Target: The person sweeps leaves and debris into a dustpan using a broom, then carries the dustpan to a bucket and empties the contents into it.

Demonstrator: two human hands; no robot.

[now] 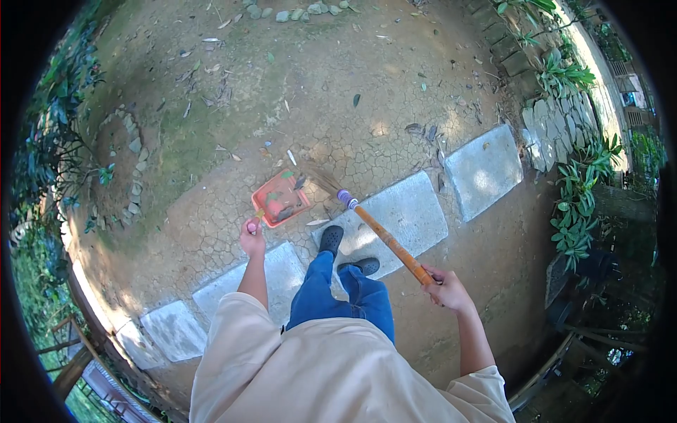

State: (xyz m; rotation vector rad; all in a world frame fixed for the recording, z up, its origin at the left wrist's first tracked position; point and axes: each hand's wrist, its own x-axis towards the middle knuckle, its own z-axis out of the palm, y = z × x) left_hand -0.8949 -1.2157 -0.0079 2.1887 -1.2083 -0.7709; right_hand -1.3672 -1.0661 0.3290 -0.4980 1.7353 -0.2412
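My left hand [252, 237] is closed around the handle of a red dustpan [266, 195], which is low over the cracked soil. Several dry and green leaves [285, 212] lie in the pan. In my right hand [447, 290] is the orange handle of a broom [386, 238], bound with purple and white near the head. Its bristles [325, 182] fan out just right of the pan, close to a dark leaf at the pan's edge. A pale narrow leaf [292, 157] lies on the ground above the pan.
Pale stone slabs [416, 213] form a path under my dark clogs [331, 240]. Leaves [421, 130] are scattered over the bare dirt [317, 77]. Small stones [134, 145] ring a patch at left. Green plants [575, 204] and stacked flat stones [557, 127] border the right side.
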